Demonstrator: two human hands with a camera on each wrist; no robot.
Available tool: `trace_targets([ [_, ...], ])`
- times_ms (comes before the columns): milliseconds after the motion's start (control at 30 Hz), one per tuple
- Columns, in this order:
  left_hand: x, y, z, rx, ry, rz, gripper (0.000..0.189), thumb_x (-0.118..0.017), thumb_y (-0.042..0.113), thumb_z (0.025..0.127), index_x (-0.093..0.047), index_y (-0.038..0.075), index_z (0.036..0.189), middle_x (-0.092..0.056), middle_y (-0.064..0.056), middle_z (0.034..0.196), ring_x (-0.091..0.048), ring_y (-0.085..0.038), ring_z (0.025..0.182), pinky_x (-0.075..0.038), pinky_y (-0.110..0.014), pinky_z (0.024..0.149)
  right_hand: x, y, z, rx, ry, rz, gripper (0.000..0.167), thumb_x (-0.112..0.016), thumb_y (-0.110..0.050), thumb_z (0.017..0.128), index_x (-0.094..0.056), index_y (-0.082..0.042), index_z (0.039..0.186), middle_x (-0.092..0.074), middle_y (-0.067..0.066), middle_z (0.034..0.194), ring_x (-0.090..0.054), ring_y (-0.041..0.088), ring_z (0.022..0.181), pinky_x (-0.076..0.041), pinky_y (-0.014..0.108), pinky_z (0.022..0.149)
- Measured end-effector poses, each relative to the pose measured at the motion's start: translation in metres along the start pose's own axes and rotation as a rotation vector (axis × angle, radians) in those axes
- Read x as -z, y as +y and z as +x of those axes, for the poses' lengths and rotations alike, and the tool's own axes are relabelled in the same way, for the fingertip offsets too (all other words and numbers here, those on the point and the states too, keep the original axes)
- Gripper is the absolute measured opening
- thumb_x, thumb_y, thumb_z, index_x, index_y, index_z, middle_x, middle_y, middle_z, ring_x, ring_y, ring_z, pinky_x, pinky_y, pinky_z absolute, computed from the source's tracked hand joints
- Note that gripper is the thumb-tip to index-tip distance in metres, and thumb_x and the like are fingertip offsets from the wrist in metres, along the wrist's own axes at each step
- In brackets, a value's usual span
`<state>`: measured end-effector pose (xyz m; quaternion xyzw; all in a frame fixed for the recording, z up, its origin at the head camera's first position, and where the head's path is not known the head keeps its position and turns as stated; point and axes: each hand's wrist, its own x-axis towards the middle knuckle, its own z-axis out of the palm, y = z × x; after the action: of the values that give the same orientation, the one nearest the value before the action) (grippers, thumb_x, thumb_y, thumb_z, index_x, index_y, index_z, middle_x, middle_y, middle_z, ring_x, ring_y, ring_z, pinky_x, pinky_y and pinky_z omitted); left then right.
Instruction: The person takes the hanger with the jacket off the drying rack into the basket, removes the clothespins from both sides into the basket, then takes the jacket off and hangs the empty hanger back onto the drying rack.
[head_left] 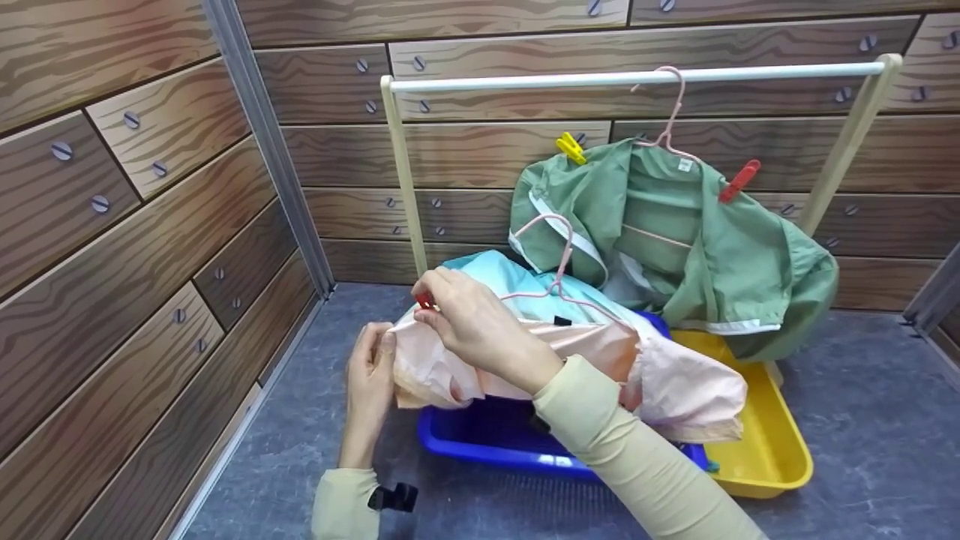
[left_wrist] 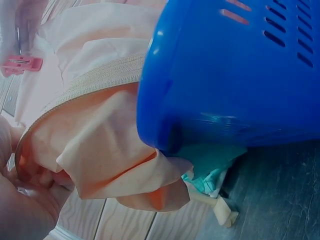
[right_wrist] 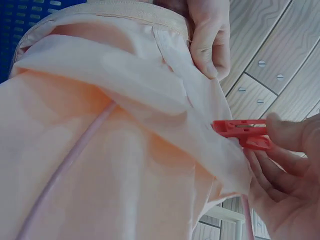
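Note:
My right hand (head_left: pixel 480 322) pinches a red clothespin (right_wrist: pixel 242 131) at the left shoulder of a pale pink zip jacket (head_left: pixel 555 341). In the right wrist view the pin's jaws meet the fabric edge, over the hanger's end. My left hand (head_left: pixel 369 379) grips the jacket's left edge between thumb and fingers, just below the pin. A pink wire hanger (head_left: pixel 559 289) runs inside the jacket, its hook standing up free. The zipper (left_wrist: pixel 105 77) curves along the held edge in the left wrist view.
A blue basket (head_left: pixel 487 454) stands beneath the jacket, beside a yellow tray (head_left: pixel 784 442). Light-blue fabric (head_left: pixel 491 270) lies behind. A green jacket (head_left: pixel 667 217) hangs from the white rail (head_left: pixel 525 81) with a yellow clothespin (head_left: pixel 571 148) and another red clothespin (head_left: pixel 740 181).

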<state>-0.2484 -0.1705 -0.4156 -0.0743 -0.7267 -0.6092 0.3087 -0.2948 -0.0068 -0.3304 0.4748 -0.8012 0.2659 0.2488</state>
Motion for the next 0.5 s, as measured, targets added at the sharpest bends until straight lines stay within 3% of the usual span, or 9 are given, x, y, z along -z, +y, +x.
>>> trace_targets([
  [267,0.001,-0.001,-0.001,0.034,0.002,-0.011,0.013,-0.052,0.004,0.101,-0.061,-0.006,0.103,-0.055,-0.011,0.091,-0.05,-0.016,0.08,-0.04,-0.024,0.07,-0.004,-0.003,-0.003,0.049,0.123,0.053,0.012,-0.068,-0.001,0.089,-0.06,-0.006,0.097,-0.061,0.002,0.094,-0.058,0.017,0.089,-0.048,0.03,0.077],
  [500,0.001,-0.001,0.001,-0.009,0.001,-0.004,0.013,-0.051,0.002,0.1,-0.06,-0.008,0.102,-0.056,-0.013,0.094,-0.051,-0.017,0.082,-0.042,-0.024,0.071,0.014,-0.008,-0.006,0.059,0.156,0.153,0.021,-0.068,-0.008,0.092,-0.063,-0.003,0.111,-0.063,0.005,0.101,-0.06,0.014,0.094,-0.049,0.024,0.081],
])
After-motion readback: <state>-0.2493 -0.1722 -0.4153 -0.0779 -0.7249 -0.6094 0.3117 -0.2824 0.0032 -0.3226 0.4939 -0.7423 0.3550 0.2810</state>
